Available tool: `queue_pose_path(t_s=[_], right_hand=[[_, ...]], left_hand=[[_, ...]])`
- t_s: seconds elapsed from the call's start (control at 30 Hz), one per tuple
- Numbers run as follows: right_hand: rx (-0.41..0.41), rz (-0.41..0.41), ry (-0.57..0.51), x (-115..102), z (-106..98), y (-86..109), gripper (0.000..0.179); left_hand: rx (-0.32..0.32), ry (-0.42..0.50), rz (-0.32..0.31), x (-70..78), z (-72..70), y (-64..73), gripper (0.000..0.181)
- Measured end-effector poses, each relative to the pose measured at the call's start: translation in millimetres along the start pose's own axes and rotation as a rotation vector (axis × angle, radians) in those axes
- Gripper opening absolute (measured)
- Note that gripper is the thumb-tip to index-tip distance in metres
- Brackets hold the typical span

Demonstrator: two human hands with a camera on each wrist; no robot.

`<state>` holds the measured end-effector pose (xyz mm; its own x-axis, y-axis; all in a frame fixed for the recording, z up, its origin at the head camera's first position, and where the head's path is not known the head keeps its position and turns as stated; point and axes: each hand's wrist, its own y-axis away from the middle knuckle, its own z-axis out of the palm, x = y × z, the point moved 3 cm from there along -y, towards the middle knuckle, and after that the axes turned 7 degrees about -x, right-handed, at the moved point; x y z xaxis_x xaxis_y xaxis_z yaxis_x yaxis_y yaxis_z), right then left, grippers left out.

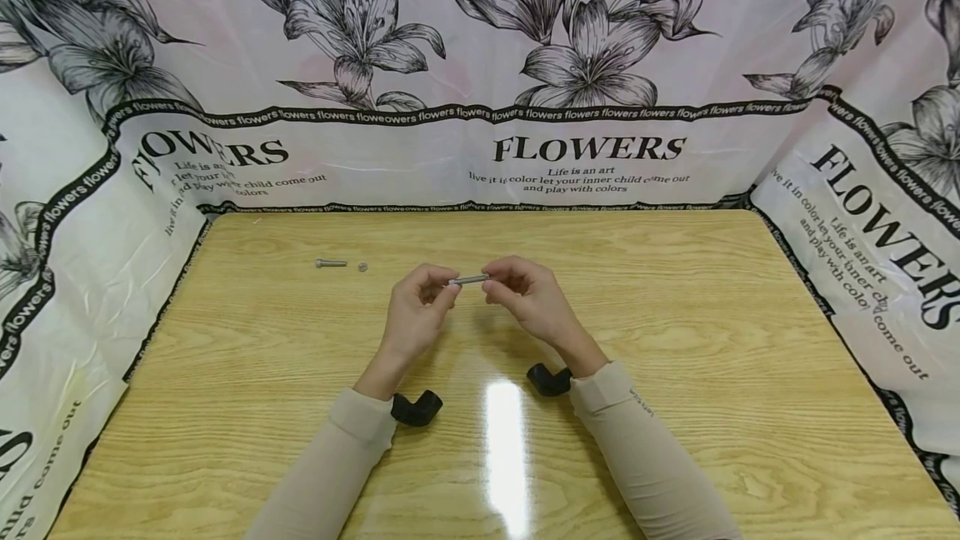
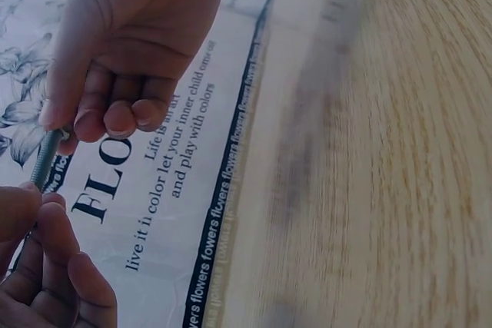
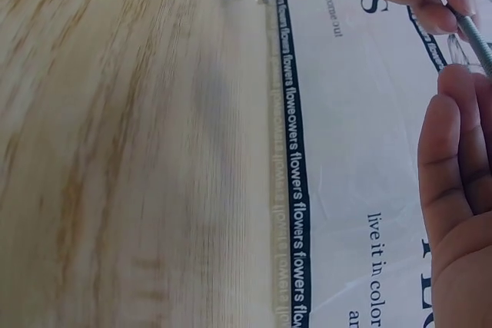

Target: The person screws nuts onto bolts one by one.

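A slim silver bolt [image 1: 471, 279] is held level between both hands, raised over the wooden table. My left hand [image 1: 417, 307] pinches its left end between thumb and forefinger. The right hand [image 1: 528, 298] pinches the opposite end, and those fingertips mostly hide whatever sits there. Threads show along the bare middle of the bolt [image 2: 48, 160] in the left wrist view. In the right wrist view the bolt [image 3: 478, 40] runs between the two sets of fingertips. Left of the hands, a second bolt [image 1: 332, 263] lies on the table beside a small nut [image 1: 363, 267].
The wood-grain table [image 1: 697, 315] is bordered at the back and sides by a white flower-printed sheet [image 1: 420, 165]. One black bent piece [image 1: 417, 408] is by the left cuff, another black bent piece [image 1: 549, 380] by the right. Light glares off the tabletop between the forearms.
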<state>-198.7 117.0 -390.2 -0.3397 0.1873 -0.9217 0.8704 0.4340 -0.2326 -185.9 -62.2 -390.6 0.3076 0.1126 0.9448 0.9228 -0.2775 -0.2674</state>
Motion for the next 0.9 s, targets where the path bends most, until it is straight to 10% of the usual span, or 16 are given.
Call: queue_pose_path(t_s=[0.53, 0.9], right_hand=[[-0.007, 0.029, 0.126, -3.1, 0.9, -0.7, 0.026], [-0.034, -0.032, 0.066, -2.3, -0.9, 0.0, 0.033]], left_hand=[[0.019, 0.009, 0.02, -31.7, 1.9, -5.6, 0.013], [0.034, -0.012, 0.027, -27.8, -1.0, -5.8, 0.016]])
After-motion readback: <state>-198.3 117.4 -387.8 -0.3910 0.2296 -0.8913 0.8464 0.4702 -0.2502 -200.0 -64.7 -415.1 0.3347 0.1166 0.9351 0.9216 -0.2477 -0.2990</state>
